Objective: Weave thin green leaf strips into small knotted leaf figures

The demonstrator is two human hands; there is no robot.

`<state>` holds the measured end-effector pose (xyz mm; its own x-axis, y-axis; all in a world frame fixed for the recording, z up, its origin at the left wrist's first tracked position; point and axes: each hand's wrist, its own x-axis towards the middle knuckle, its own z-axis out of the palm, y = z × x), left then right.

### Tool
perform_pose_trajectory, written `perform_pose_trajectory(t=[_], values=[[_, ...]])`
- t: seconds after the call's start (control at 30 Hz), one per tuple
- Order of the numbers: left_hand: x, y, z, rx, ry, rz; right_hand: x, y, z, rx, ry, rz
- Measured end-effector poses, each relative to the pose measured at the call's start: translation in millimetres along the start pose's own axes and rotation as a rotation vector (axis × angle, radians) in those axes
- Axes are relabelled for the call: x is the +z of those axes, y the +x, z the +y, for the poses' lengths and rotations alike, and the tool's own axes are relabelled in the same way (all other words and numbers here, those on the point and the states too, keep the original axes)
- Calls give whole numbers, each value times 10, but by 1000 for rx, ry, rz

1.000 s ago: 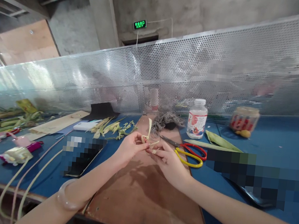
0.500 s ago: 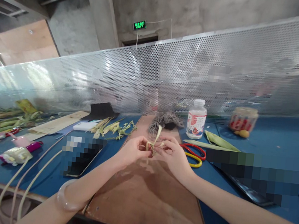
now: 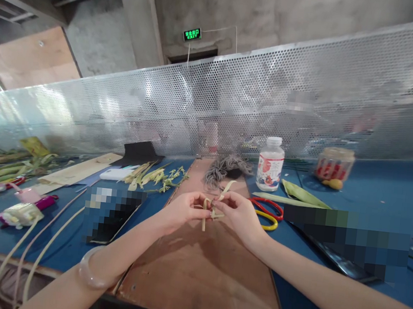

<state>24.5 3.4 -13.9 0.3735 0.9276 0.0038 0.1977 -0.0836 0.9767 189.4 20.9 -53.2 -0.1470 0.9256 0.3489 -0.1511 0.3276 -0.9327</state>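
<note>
A pale green leaf strip [image 3: 205, 216] is looped between my two hands above the wooden board [image 3: 201, 272]. My left hand [image 3: 185, 211] pinches it from the left with thumb and fingers. From the right, my right hand [image 3: 239, 214] closes its fingertips on the same strip, and one end sticks up past them. A short end hangs down between the hands. The fingertips partly hide where the strip crosses itself. Behind the hands lies a bundle of grey cord [image 3: 223, 168].
Right: a white-capped bottle [image 3: 270, 166], red and yellow scissor handles [image 3: 269, 220], a green husk [image 3: 303, 194] and a jar [image 3: 334, 165]. Left: a dark phone-like object [image 3: 121, 222], dried leaves [image 3: 152, 176] and cables [image 3: 47, 246]. A perforated metal screen [image 3: 204, 105] stands behind.
The upper strip end now leans right instead of standing upright, and another end hangs down between the hands. My right hand's fingers have drawn together near the loop.
</note>
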Motion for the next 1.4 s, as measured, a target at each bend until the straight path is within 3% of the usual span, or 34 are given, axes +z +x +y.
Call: perform_pose_trajectory(t=[0.2,0.4,0.67,1.07,1.4], values=[[15,0,17,-24,-135,-36,5,-24,-32,-14,-52,46],[15,-4,22,-27,-89,11,23,-40,-30,-60,-53,95],[14,19,8,30,-12,51,27,-18,55,-6,-19,128],[-11,35,-11,71,-40,80,-14,-51,74,-194,-206,226],[12,36,27,36,-110,97,-34,-97,-53,-303,-223,298]])
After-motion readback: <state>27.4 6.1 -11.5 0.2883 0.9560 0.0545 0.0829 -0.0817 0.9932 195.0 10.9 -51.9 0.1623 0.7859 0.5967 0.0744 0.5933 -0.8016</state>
